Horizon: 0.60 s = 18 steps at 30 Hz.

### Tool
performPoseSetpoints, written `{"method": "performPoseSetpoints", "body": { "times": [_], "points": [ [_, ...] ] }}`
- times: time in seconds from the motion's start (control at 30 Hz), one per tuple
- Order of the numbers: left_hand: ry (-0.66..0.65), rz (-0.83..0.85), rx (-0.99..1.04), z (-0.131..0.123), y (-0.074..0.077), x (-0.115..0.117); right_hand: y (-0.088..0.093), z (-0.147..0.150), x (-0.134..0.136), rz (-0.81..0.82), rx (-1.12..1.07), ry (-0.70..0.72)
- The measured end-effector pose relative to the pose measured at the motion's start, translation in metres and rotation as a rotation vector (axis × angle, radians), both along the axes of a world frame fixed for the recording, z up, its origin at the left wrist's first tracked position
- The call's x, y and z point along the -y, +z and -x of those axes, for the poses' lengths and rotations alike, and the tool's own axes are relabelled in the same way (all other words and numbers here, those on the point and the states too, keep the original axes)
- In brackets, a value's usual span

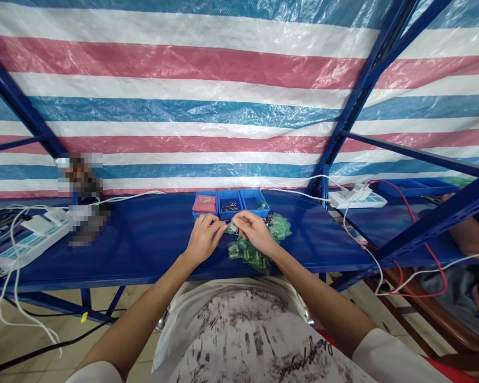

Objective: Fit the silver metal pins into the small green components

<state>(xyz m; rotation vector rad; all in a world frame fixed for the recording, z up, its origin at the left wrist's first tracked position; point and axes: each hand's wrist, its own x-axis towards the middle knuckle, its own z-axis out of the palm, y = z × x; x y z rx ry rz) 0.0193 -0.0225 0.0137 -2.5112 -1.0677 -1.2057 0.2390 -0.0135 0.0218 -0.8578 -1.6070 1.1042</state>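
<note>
Over the table (143, 239), forearms (155, 303) angle inward. Right hand (255, 230) pinches a small greenish piece (232, 229); left hand (203, 236) curls beside it, grip can't be told. Shirt (231, 335) script illegible.

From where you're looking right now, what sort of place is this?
Likely a makeshift workshop or small-parts assembly station: small green pieces are heaped near blue bins of little items on a blue bench, with a power strip on it and striped sheeting behind.

Bright glare on striped sheeting (207, 111)
</note>
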Motion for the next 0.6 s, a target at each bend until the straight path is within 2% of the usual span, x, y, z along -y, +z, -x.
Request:
{"method": "performPoseSetpoints", "body": {
  "times": [0.23,0.4,0.5,0.6],
  "points": [
    [-0.110,0.079,0.015,-0.003,0.006,0.009,0.002,0.003,0.004,0.054,-0.068,-0.012],
    [-0.068,0.053,0.016,-0.002,0.002,0.006,0.004,0.005,0.004,0.094,-0.106,0.017],
    [-0.017,0.046,0.026,0.000,-0.003,0.001,0.001,0.005,0.002,0.015,-0.022,0.024],
    [-0.009,0.050,0.046,0.002,-0.007,-0.002,-0.001,0.003,0.002,-0.138,0.108,-0.021]
  ]
}}
